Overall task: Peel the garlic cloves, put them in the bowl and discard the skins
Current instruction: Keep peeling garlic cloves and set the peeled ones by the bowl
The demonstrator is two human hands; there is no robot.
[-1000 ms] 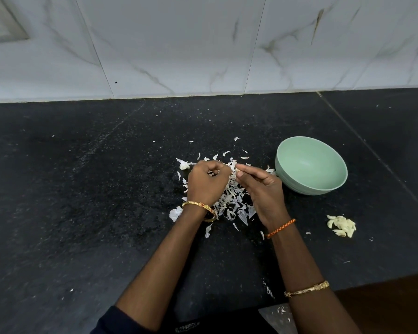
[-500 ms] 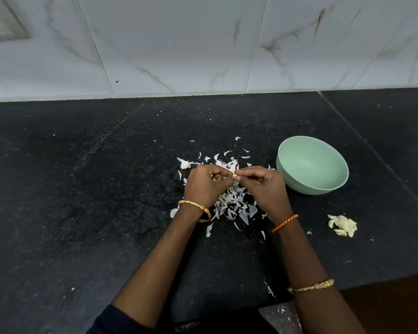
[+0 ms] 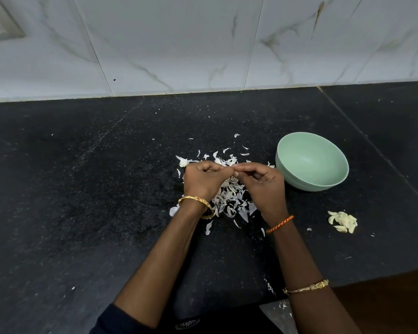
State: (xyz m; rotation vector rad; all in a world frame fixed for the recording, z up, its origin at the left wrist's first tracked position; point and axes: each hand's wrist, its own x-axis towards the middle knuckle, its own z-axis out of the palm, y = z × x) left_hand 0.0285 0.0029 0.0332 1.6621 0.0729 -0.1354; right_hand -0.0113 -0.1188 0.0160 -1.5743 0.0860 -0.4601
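Note:
My left hand (image 3: 204, 180) and my right hand (image 3: 263, 186) meet fingertip to fingertip above a heap of white garlic skins (image 3: 229, 201) on the black counter. Both pinch a small garlic clove that is almost wholly hidden between the fingers. A pale green bowl (image 3: 311, 162) stands just right of my right hand, and its visible inside shows nothing. Further right and nearer me lies a small pile of peeled cloves (image 3: 342, 221) on the counter.
The black stone counter (image 3: 82, 201) runs back to a white marble-tiled wall (image 3: 203, 44). Its front edge crosses the lower right, with a brown surface (image 3: 396, 302) below. Stray skin flakes are scattered around the heap and near the front edge.
My right hand came in from an open reach to pinch at my left hand's fingertips. Both hands rose slightly over the skin heap. Bowl and peeled cloves stayed put.

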